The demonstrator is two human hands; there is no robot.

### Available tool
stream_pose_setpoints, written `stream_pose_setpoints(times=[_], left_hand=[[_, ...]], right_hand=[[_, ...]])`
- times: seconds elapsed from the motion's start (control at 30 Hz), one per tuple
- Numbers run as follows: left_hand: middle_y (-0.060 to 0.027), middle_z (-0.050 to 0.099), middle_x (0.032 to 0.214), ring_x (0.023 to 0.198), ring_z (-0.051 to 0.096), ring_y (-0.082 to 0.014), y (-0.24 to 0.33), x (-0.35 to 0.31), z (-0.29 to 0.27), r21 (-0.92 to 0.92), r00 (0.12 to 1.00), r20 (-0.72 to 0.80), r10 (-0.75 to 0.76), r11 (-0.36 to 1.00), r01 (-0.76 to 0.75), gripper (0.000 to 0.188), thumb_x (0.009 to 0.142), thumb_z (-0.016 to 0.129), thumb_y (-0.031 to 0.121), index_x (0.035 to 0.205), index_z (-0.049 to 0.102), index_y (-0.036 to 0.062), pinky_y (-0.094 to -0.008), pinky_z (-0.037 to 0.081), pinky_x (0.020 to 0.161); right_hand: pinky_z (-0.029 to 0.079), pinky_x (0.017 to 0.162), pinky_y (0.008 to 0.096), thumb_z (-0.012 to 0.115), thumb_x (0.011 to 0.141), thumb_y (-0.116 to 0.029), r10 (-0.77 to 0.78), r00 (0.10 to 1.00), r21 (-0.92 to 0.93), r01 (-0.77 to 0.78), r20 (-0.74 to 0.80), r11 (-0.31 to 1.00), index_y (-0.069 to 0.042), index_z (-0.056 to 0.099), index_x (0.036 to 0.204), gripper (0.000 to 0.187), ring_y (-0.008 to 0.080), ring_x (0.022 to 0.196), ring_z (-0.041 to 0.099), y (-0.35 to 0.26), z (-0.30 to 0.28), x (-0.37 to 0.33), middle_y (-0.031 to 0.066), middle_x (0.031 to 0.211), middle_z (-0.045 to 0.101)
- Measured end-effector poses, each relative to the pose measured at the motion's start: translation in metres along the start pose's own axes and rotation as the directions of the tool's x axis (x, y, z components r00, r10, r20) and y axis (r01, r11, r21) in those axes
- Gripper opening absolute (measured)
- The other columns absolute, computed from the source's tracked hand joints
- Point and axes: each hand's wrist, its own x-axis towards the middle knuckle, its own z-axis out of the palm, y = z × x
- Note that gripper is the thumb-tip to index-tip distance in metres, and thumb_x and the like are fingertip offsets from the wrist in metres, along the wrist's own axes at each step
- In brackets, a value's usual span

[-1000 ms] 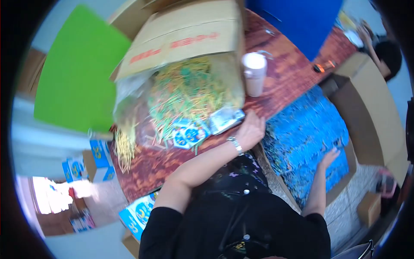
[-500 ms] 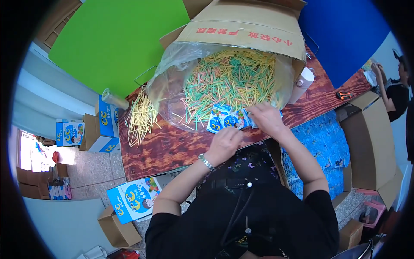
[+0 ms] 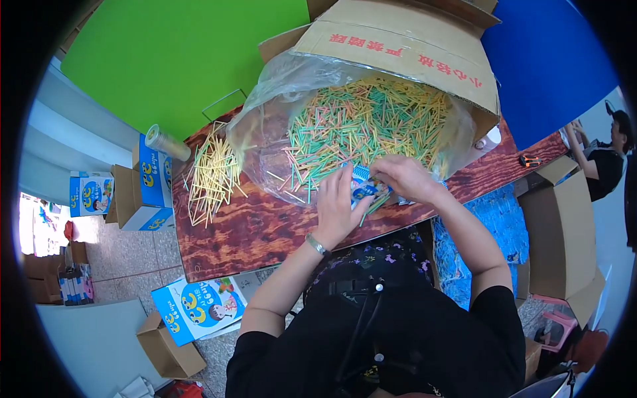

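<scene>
Spill: could come from tipping the packet (image 3: 361, 190) toward the near edge of the desk (image 3: 265, 229), with a few green sticks (image 3: 377, 211) poking out just below.
Snapping: a fair risk with sticks so thin, from a hard squeeze or a sideways shove against the pile (image 3: 371, 126).
Slipping: possible if pinched only by a margin, with a wrapper apparently smooth.
Tearing: could follow from pulling the hands apart with a grip on both sides.
Snagging: possible on the loose liner (image 3: 262, 136), from reaching deep into the carton (image 3: 405, 43).
Packet: small, blue and white, with a ridged upper edge and a darker blue print across the front; partly covered by fingers; cannot tell whether sealed or filled.
Place: between both hands, at the front of the pile, near the desk's near edge; cannot tell whether lifted or resting.
Left hand (image 3: 340, 205): fingers nearly straight and close together, thumb set apart, with the packet held between.
Right hand (image 3: 405, 179): fingers bent and bunched at the packet's upper right; cannot tell how tightly closed, or whether holding anything, with the fingertips partly hidden.
Pile: thin pastel sticks, yellow, green and pink, heaped loosely inside the liner.
</scene>
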Motion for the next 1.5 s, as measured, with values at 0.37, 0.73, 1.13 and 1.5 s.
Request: stream_pose_setpoints(times=[0.37, 0.73, 1.13, 1.5], left_hand=[[-0.0002, 0.069, 0.084, 0.074, 0.061, -0.0038, -0.042, -0.001, 0.013, -0.573, 0.713, 0.655, -0.249, 0.452, 0.684, 0.017, 0.092, 0.065, 0.015, 0.094, 0.07, -0.0009, -0.0217, 0.051, 0.064], [0.0016, 0.064, 0.077, 0.067, 0.053, -0.0017, -0.062, -0.007, 0.018, -0.494, 0.828, 0.503, -0.248, 0.704, 0.51, 0.012, 0.089, 0.069, 0.013, 0.088, 0.065, 0.0013, -0.0205, 0.044, 0.057], [-0.0068, 0.07, 0.081, 0.067, 0.065, -0.0108, -0.052, -0.008, 0.0, -0.433, 0.859, 0.368, -0.357, 0.752, 0.498, 0.02, 0.094, 0.06, 0.017, 0.103, 0.063, -0.0003, -0.0295, 0.052, 0.06], [-0.0068, 0.072, 0.092, 0.082, 0.065, -0.0087, -0.062, -0.019, 0.009, -0.577, 0.826, 0.422, -0.373, 0.592, 0.563, 0.021, 0.093, 0.062, 0.015, 0.108, 0.065, 0.0, -0.0264, 0.051, 0.071]], right_hand=[[0.049, 0.069, 0.0434, 0.068, 0.085, -0.022, 0.234, 0.968, 0.226, -0.248, 0.088, 0.942, -0.003, 0.062, 0.091, 0.021, 0.0362, 0.079, 0.064, -0.009, 0.001, 0.011, 0.0168, 0.082, 0.065], [0.05, 0.07, 0.0422, 0.063, 0.086, -0.015, 0.119, 0.969, 0.332, -0.188, 0.217, 0.924, -0.004, 0.063, 0.101, 0.019, 0.0354, 0.08, 0.064, -0.001, -0.012, 0.032, 0.0156, 0.086, 0.065], [0.048, 0.094, 0.0454, 0.041, 0.096, -0.028, 0.49, 0.78, -0.42, -0.624, -0.39, 0.659, 0.0, 0.056, 0.121, 0.04, 0.0375, 0.108, 0.059, 0.166, -0.009, 0.109, 0.0245, 0.121, 0.058], [0.036, 0.107, 0.0456, 0.037, 0.097, -0.031, 0.54, 0.798, -0.334, -0.602, -0.266, 0.725, 0.001, 0.054, 0.122, 0.044, 0.0374, 0.124, 0.047, 0.151, -0.025, 0.098, 0.0238, 0.128, 0.054]])
